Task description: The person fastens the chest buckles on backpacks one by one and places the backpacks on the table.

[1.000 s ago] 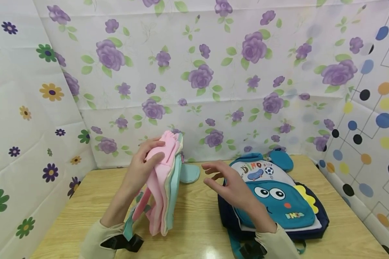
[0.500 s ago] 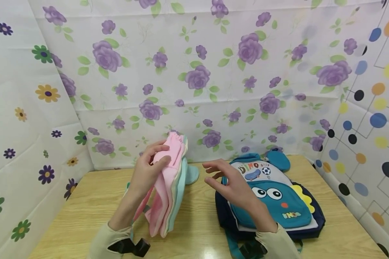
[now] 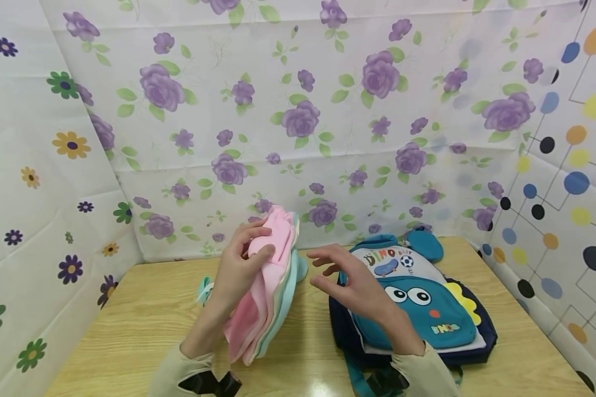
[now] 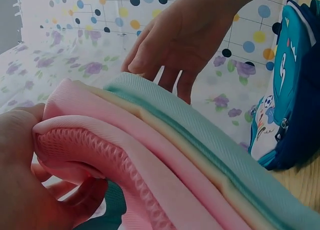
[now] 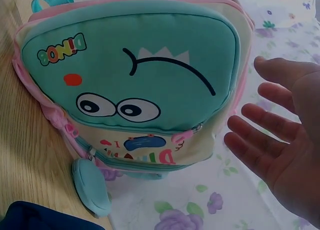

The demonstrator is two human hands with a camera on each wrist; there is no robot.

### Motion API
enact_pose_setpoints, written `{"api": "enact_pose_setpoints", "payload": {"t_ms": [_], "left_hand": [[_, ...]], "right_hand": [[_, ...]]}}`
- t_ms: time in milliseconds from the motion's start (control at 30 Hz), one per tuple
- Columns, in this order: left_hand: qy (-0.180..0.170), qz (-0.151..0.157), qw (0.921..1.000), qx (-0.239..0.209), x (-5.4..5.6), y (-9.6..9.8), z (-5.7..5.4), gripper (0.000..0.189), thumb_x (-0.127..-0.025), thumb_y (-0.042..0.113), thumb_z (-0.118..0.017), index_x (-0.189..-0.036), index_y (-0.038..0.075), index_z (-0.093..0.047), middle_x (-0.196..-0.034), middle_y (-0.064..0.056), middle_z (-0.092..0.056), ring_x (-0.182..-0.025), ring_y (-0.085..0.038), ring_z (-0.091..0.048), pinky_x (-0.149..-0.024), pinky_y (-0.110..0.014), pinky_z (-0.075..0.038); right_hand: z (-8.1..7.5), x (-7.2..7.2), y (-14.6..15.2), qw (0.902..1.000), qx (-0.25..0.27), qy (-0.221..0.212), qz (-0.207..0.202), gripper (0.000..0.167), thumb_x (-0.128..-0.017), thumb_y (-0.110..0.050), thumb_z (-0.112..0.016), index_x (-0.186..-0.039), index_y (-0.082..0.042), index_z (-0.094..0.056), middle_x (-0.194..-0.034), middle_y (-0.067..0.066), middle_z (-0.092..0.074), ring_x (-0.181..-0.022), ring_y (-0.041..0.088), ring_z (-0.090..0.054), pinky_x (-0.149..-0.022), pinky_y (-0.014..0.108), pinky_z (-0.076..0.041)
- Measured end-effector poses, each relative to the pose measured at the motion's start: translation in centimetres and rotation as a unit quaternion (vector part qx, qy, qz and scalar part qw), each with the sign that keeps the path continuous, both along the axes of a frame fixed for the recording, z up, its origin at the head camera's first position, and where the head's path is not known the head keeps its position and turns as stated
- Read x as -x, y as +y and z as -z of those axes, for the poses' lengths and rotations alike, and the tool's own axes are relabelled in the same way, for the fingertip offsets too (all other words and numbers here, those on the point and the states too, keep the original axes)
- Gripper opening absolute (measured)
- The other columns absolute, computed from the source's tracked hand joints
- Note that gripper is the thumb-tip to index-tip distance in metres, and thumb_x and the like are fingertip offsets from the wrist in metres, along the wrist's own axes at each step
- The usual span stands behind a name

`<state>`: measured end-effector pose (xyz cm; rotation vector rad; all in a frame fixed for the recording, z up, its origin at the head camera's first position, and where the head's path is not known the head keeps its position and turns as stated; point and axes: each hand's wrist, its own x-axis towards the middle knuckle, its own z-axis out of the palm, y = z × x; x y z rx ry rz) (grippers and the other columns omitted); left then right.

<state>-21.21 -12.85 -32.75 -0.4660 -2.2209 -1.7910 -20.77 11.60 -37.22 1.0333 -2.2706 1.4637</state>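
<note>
A child's backpack (image 3: pixel 273 286) in pink, cream and mint stands nearly edge-on on the table in the head view, leaning slightly. My left hand (image 3: pixel 239 262) grips its pink back part near the top, thumb on the near side; the left wrist view shows the fingers around the pink padded edge (image 4: pixel 75 135). Its mint front (image 5: pixel 165 84), with a printed dinosaur face, fills much of the right wrist view, and a small mint pouch (image 5: pixel 91 187) hangs from it. My right hand (image 3: pixel 350 281) hovers to the right of the backpack, fingers apart and loosely bent, holding nothing.
A teal and navy dinosaur backpack (image 3: pixel 422 314) lies face up on the right of the wooden table (image 3: pixel 129 325), partly behind my right forearm. A flowered cloth (image 3: pixel 298 165) hangs along the back edge, with patterned cloths at both sides.
My left hand has moved to the right with the pink and mint backpack, bringing it closer to my right hand. The right hand has stayed almost still. The camera view has shifted slightly.
</note>
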Motion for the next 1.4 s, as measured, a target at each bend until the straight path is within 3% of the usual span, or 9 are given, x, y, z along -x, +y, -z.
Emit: {"api": "enact_pose_setpoints", "payload": {"t_ms": [200,433,800,1100,1400], "left_hand": [[-0.002,0.013,0.9999,0.008,-0.5,1.2,0.4,0.031,-0.088,0.012,-0.072,-0.118,0.007,-0.066,-0.145,0.000,-0.049,-0.129,-0.018,-0.050,-0.093,-0.015,-0.046],[-0.029,0.031,0.9980,0.048,-1.6,2.3,1.8,0.035,-0.088,0.014,-0.072,-0.123,0.011,-0.064,-0.150,0.001,-0.043,-0.092,-0.019,-0.056,-0.070,-0.018,-0.046],[-0.034,0.027,0.9967,0.068,-2.0,3.5,3.9,0.039,-0.087,0.026,-0.078,-0.123,0.018,-0.065,-0.146,0.005,-0.045,-0.116,-0.019,-0.056,-0.097,-0.036,-0.047],[-0.055,0.043,0.9912,0.112,-2.1,3.5,5.4,0.043,-0.088,0.034,-0.076,-0.126,0.019,-0.065,-0.146,0.002,-0.045,-0.104,-0.019,-0.063,-0.090,-0.029,-0.053],[-0.062,0.079,0.9812,0.165,-1.5,3.4,7.1,0.044,-0.090,0.036,-0.073,-0.126,0.012,-0.064,-0.148,-0.006,-0.045,-0.111,-0.028,-0.062,-0.095,-0.043,-0.053]], "right_hand": [[0.2,0.2,-0.1,1.0000,-0.003,0.003,0.006,0.043,-0.097,-0.016,-0.066,-0.138,-0.023,-0.056,-0.138,-0.001,-0.055,-0.119,0.017,-0.057,-0.089,0.040,-0.056],[0.4,0.3,-0.5,0.9983,-0.037,-0.046,-0.002,0.048,-0.097,-0.026,-0.066,-0.142,-0.026,-0.050,-0.146,-0.003,-0.048,-0.129,0.019,-0.053,-0.096,0.039,-0.053],[1.0,0.9,-0.1,0.9926,-0.077,-0.094,-0.010,0.049,-0.096,-0.033,-0.066,-0.141,-0.024,-0.052,-0.145,-0.001,-0.050,-0.125,0.018,-0.055,-0.097,0.041,-0.053],[1.7,1.5,0.8,0.9797,-0.131,-0.150,-0.026,0.052,-0.095,-0.043,-0.065,-0.143,-0.028,-0.050,-0.145,-0.002,-0.052,-0.128,0.022,-0.053,-0.100,0.048,-0.050],[3.2,2.4,1.0,0.9653,-0.193,-0.175,-0.020,0.056,-0.093,-0.052,-0.064,-0.140,-0.025,-0.053,-0.141,0.000,-0.056,-0.127,0.027,-0.056,-0.102,0.050,-0.049]]}}
